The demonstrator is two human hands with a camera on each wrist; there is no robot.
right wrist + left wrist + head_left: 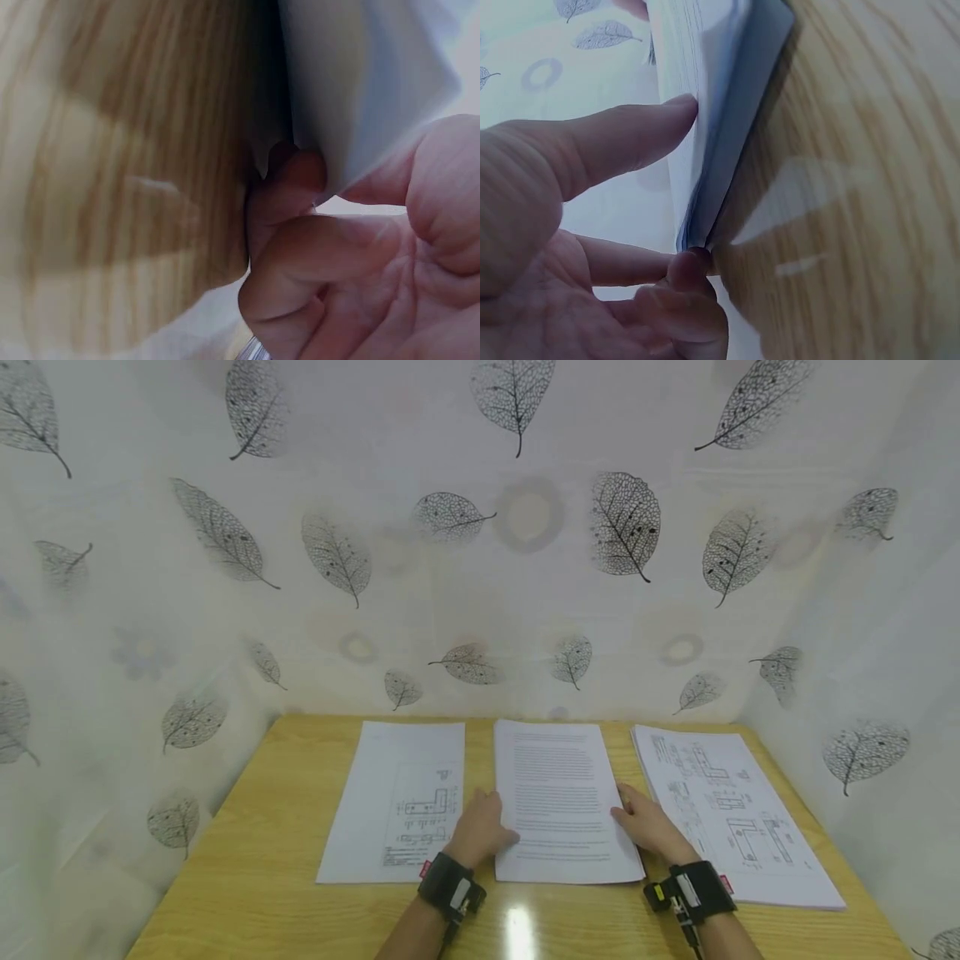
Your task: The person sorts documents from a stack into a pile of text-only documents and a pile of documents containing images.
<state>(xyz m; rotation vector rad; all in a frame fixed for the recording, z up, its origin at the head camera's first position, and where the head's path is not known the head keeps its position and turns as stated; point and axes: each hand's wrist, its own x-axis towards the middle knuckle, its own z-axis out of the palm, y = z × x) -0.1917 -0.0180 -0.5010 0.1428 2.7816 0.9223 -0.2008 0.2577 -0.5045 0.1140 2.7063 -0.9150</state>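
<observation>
A stack of printed text sheets (pixel 555 793) sits in the middle of the table between both hands. My left hand (pixel 477 831) grips its left edge; in the left wrist view the thumb (pixel 641 135) lies over the printed face while the fingers (pixel 686 274) curl at the underside. At the opposite edge my right hand (pixel 652 827) holds the stack, thumb on top. Seen from the right wrist, its fingers (pixel 292 184) tuck under the paper (pixel 337 82), close over the wood. The near edge of the stack shows some thickness.
Left of the stack lies a sheet with a technical drawing (pixel 390 777). To the right is a pile of drawing sheets (pixel 750 827), slightly fanned. A leaf-patterned curtain (pixel 480 577) closes off the back and sides of the wooden table (pixel 247 868).
</observation>
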